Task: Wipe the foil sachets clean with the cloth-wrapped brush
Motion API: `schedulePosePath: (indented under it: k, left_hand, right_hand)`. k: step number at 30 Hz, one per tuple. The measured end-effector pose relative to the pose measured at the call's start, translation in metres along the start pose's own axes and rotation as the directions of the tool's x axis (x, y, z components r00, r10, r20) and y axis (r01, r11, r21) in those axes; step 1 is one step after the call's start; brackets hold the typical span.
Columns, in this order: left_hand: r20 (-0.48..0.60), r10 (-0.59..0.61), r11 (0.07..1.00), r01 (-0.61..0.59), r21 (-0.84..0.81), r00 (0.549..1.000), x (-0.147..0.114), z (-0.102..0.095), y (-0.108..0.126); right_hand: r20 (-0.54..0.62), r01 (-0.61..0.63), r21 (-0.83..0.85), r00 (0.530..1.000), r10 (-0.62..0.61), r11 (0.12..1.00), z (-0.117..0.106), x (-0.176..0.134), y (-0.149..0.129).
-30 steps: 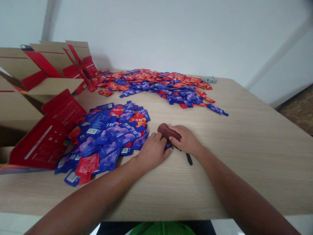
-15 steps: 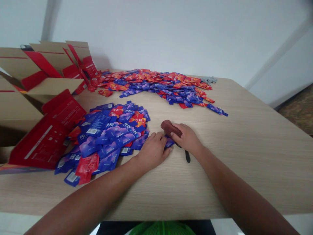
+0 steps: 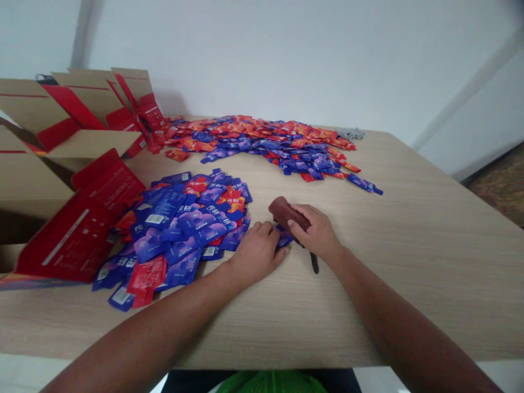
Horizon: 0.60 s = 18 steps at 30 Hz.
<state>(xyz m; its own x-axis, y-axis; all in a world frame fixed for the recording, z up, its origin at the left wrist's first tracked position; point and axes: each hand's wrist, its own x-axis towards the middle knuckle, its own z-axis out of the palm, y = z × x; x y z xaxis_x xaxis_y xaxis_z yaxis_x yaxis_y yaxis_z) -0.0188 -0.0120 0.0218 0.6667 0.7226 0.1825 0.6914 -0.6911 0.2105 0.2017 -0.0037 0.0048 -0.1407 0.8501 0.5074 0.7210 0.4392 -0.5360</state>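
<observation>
Near the middle of the table, my right hand [image 3: 317, 232] is wrapped round a reddish-brown hand tool [image 3: 281, 210]. A narrow black part sticks out below that hand; its exact kind I cannot make out. Beside it, my left hand [image 3: 258, 248] has its fingers bent over a blue-purple sachet [image 3: 284, 238], which is mostly hidden under the fingers and the tool. The tool's front end is over the sachet; whether they touch is unclear. Just left of my left hand lies a pile of blue and red sachets [image 3: 204, 221].
A longer heap of red, orange and blue sachets [image 3: 262, 136] runs along the back of the table [image 3: 388, 284]. Open cardboard boxes with red flaps [image 3: 69, 240] stand at the left. A grey crumpled item [image 3: 351, 133] lies at the back right, near the wall.
My right hand and the brown tool have shifted slightly, and the tool's body sits a little higher and more tilted. My left hand stays on the sachet.
</observation>
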Motion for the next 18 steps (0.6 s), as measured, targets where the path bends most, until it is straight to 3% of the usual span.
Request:
schedulePosePath:
  k: [3, 5, 18]
  left_hand:
    - [0.001, 0.002, 1.000, -0.002, -0.017, 1.000, 0.000, 0.000, 0.000]
    - [-0.003, 0.002, 1.000, -0.003, -0.023, 1.000, 0.000, 0.000, 0.000]
    - [-0.012, 0.004, 1.000, -0.004, -0.027, 1.000, 0.000, 0.000, 0.000]
  right_hand:
    - [0.166, 0.080, 0.015, 0.983, -0.081, 0.997, 0.002, 0.001, -0.002]
    - [0.232, 0.072, -0.003, 0.970, -0.069, 0.997, 0.004, 0.002, 0.000]
    - [0.197, -0.005, -0.078, 0.980, 0.020, 0.997, 0.008, 0.002, 0.011]
